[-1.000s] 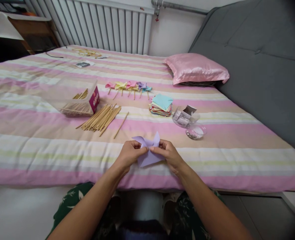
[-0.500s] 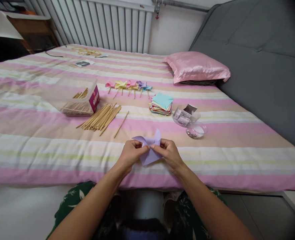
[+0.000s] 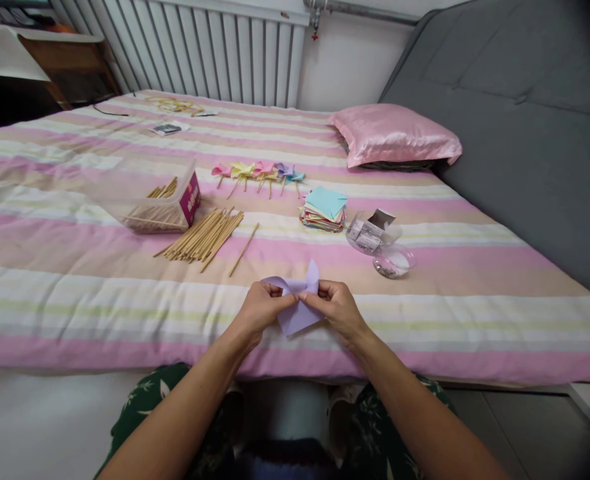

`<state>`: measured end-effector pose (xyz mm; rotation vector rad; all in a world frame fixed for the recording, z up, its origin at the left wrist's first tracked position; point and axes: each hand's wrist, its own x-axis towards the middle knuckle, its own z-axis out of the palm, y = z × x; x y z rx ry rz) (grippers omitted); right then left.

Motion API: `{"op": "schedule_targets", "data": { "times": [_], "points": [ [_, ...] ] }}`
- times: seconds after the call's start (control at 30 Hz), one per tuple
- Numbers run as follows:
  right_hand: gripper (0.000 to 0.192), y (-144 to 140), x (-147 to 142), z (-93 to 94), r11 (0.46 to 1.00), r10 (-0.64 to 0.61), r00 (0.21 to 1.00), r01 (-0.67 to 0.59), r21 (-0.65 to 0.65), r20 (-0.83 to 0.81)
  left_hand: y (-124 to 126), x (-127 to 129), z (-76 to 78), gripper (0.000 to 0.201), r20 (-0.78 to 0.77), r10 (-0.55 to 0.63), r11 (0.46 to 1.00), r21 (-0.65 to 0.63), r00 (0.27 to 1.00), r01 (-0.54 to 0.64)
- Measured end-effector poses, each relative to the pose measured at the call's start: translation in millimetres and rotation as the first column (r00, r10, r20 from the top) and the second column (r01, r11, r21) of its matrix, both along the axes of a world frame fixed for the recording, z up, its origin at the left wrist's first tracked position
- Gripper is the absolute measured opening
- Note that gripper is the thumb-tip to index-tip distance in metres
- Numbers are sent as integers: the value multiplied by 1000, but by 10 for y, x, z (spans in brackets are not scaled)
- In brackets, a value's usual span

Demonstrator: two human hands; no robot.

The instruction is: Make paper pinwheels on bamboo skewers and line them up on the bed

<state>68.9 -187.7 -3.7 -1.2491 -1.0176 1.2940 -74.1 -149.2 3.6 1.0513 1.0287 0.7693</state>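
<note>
A light purple paper sheet (image 3: 299, 319), with corners curled in toward its middle, is held between my two hands above the front edge of the bed. My left hand (image 3: 263, 308) pinches its left side, thumb pressed near the centre. From the right, my right hand (image 3: 339, 308) grips it too, its thumb tip close to the left one. One corner stands up at the top and the lower part lies flat. Just beyond my hands, a single wooden stick (image 3: 243, 250) lies beside a pile of sticks (image 3: 202, 237).
Behind the sticks is a clear plastic box (image 3: 145, 207) with more sticks. Paper pinwheels (image 3: 262, 171) lie in a row, near a stack of coloured paper squares (image 3: 325, 208). Two small clear containers (image 3: 369, 233) stand to the right. A pink pillow (image 3: 397, 137) rests against the grey headboard (image 3: 515, 140).
Both hands keep their hold on the purple paper. The paper has tilted slightly, with its upright corner shifted a little to the left. The other things lie as before.
</note>
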Motion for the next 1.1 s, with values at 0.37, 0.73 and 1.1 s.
{"op": "schedule_targets", "data": {
  "times": [0.37,0.73,1.1],
  "points": [
    [20,-97,22,88,882,-342,859,153,445,381,140,-137,116,14,133,329,938,-158,935,-308],
    [18,-56,-105,-98,926,24,912,-174,335,409,112,-158,110,13,144,268,948,-217,952,-234],
    [22,-46,-215,-57,979,-153,964,118,169,216,40,-35,79,19,7,310,949,-57,951,-309]
  ]
}}
